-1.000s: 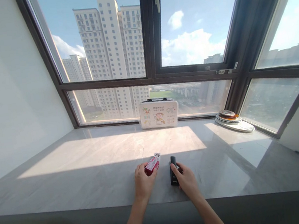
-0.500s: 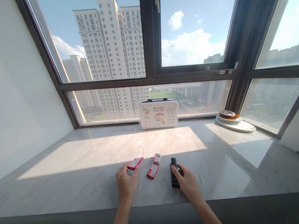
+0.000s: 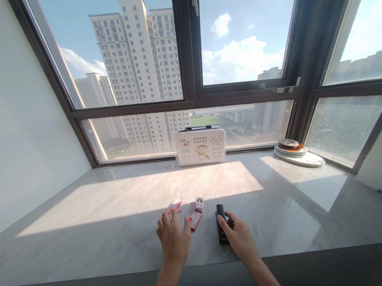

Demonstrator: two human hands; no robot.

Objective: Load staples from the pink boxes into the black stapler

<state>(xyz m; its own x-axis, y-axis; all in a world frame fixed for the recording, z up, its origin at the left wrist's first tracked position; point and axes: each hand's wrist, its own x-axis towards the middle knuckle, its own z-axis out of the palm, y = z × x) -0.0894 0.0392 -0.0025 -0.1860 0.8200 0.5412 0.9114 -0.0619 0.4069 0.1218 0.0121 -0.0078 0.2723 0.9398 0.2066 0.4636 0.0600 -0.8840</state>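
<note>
My right hand (image 3: 239, 237) is closed around a black stapler (image 3: 222, 223), which lies lengthwise on the stone sill. My left hand (image 3: 174, 239) hovers palm down with its fingers apart, partly covering a small red-and-white box (image 3: 175, 204). Whether its fingertips touch that box I cannot tell. Just right of the left thumb lies a second small red-and-white box (image 3: 196, 220). A white piece with a dark picture, like a raised flap (image 3: 199, 203), adjoins its far end.
A white case with cartoon prints (image 3: 201, 146) stands against the window at the back. A stack of plates or round mats (image 3: 292, 148) sits in the right corner. The marble-look sill (image 3: 85, 250) ends at a front edge near my wrists.
My left hand has let go of the left box and moved to the right, its fingers now spread. My right hand stays on the stapler. The view has shifted slightly.
</note>
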